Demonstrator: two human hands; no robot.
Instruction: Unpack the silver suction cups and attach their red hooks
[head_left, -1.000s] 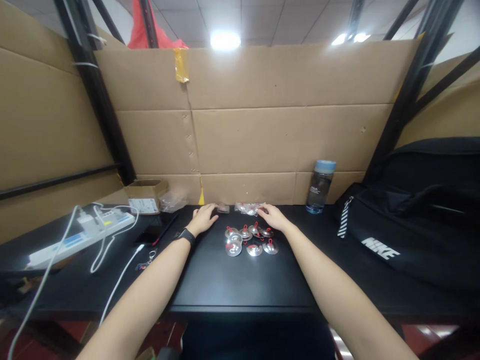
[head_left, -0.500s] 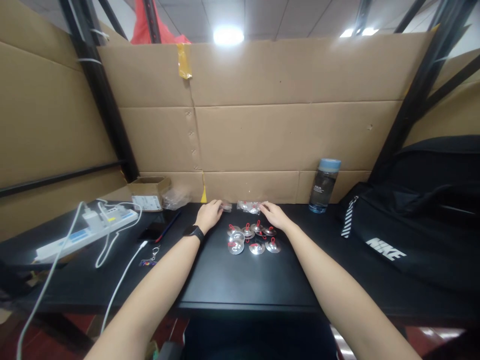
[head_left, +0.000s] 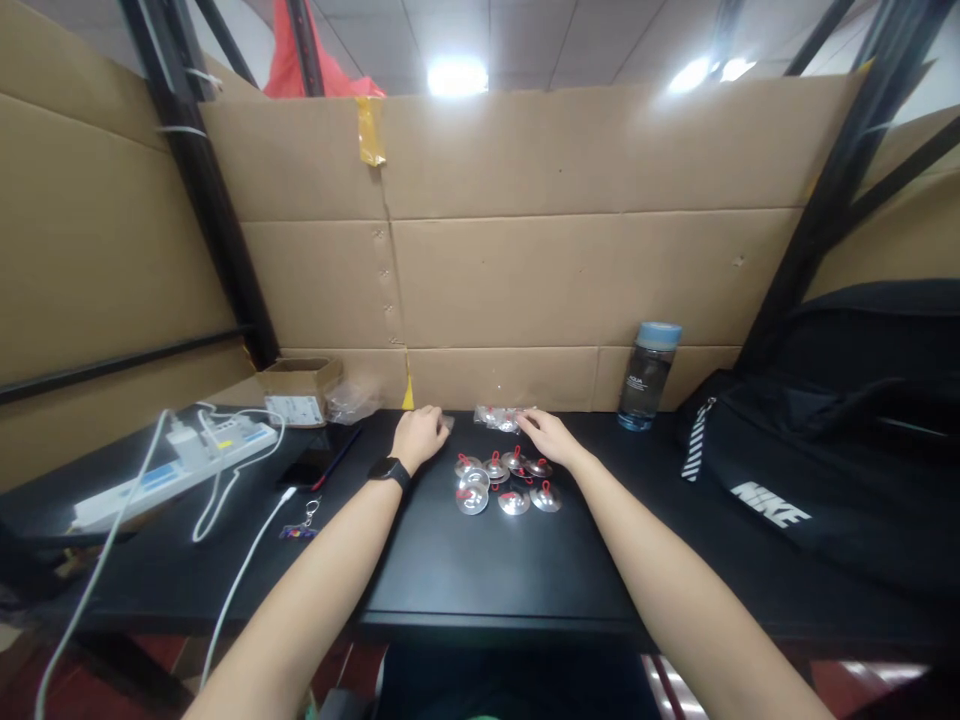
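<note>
Several silver finger cymbals (head_left: pixel 513 502) with red loops lie in a loose cluster on the black table, nearer to me than both hands. Behind them is a clear plastic bag (head_left: pixel 491 417) with more shiny cymbals inside. The fingertips of my right hand (head_left: pixel 551 438) are closed on the right end of this bag. My left hand (head_left: pixel 420 436), with a black watch on its wrist, is curled over a small piece of clear plastic (head_left: pixel 448 422), most of it hidden by the fingers.
A blue-capped water bottle (head_left: pixel 649 376) and a black bag (head_left: pixel 825 450) stand on the right. On the left are a power strip (head_left: pixel 176 477) with white cables, a phone (head_left: pixel 306 468), a keyring (head_left: pixel 301 528), a small open carton (head_left: pixel 298 385) and crumpled plastic (head_left: pixel 352 400). Cardboard walls the back.
My left hand has turned slightly and covers more of the clear plastic. The right hand stays at the bag's end. The whole view has shifted down a little.
</note>
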